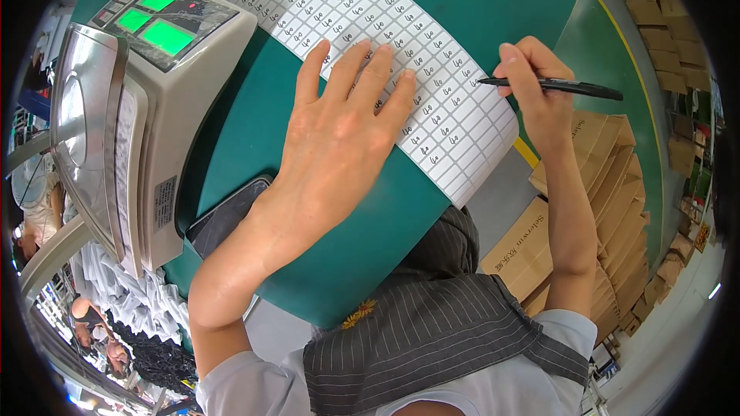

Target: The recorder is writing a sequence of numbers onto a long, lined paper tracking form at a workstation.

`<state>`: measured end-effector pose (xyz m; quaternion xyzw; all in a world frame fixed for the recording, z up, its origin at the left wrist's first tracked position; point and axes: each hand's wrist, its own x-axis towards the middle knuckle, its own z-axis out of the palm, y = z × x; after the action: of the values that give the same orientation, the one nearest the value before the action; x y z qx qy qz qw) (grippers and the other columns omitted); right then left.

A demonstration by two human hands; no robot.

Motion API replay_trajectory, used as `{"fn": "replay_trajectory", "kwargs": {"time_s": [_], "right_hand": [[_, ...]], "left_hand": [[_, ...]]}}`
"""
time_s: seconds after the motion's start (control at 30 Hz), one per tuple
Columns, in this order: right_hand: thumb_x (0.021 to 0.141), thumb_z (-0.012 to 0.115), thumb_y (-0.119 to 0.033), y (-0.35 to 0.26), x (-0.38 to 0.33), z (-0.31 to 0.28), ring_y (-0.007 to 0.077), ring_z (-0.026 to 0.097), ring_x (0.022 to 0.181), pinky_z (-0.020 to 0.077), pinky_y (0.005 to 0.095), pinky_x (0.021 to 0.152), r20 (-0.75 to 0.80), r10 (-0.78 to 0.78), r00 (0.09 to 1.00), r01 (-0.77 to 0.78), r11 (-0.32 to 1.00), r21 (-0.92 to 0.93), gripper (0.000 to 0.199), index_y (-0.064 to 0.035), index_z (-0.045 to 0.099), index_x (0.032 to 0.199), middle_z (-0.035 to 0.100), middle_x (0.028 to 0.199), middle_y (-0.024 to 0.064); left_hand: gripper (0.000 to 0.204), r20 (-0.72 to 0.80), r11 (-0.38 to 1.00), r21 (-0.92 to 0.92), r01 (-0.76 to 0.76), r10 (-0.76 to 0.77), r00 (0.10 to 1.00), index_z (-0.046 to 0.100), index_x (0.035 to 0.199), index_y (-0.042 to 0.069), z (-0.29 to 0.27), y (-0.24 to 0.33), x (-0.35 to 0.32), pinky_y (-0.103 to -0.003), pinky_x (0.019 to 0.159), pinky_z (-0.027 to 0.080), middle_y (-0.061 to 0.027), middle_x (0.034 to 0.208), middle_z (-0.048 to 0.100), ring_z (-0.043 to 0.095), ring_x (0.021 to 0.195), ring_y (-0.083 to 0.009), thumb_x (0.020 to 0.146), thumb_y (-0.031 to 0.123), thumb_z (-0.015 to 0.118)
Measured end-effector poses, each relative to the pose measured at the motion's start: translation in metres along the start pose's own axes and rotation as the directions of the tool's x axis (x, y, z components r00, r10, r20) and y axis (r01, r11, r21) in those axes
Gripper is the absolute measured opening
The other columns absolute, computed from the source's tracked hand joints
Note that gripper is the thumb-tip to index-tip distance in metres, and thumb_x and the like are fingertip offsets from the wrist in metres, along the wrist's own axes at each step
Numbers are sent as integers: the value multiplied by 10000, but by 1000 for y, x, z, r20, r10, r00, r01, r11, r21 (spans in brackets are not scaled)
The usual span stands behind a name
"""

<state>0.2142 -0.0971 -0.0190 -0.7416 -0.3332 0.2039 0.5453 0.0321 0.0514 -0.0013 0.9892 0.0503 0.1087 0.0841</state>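
A long white sheet of small blank-ruled labels (362,1) lies across the green table (339,262), and its near right end hangs past the table's edge. Handwritten marks in black fill most of the labels; those at the near right end are bare. My left hand (339,127) rests flat on the sheet with its fingers spread. In my right hand (539,92) a black pen (582,88) is pinched, its tip at a label near the sheet's right edge.
A digital weighing scale (177,69) with green-lit displays and a metal pan stands at the left. Beside it a dark phone (223,216) lies partly under my left forearm. Flattened cardboard boxes (609,208) are stacked at the right. Grey and black cloth (139,293) is piled at the lower left.
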Motion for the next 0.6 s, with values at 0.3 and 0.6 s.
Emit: {"fn": "replay_trajectory", "kwargs": {"time_s": [0.3, 0.6], "right_hand": [[933, 594, -217, 3, -14, -16, 33, 518, 604, 358, 185, 528, -150, 23, 988, 18, 963, 268, 232, -43, 600, 780, 598, 717, -1], [947, 584, -192, -1, -25, -27, 37, 512, 623, 376, 185, 548, -295, -23, 955, 96, 967, 234, 197, -18, 625, 863, 614, 765, 11]], "left_hand": [[515, 48, 1000, 30, 5, -6, 999, 606, 1233, 101, 0, -6, 0, -511, 1089, 283, -130, 1308, 549, 447, 1284, -313, 738, -41, 612], [399, -34, 987, 89, -136, 139, 990, 623, 1172, 113, 8, -44, 27, -494, 1072, 317, -109, 1267, 570, 455, 1282, -287, 798, -10, 562]]}}
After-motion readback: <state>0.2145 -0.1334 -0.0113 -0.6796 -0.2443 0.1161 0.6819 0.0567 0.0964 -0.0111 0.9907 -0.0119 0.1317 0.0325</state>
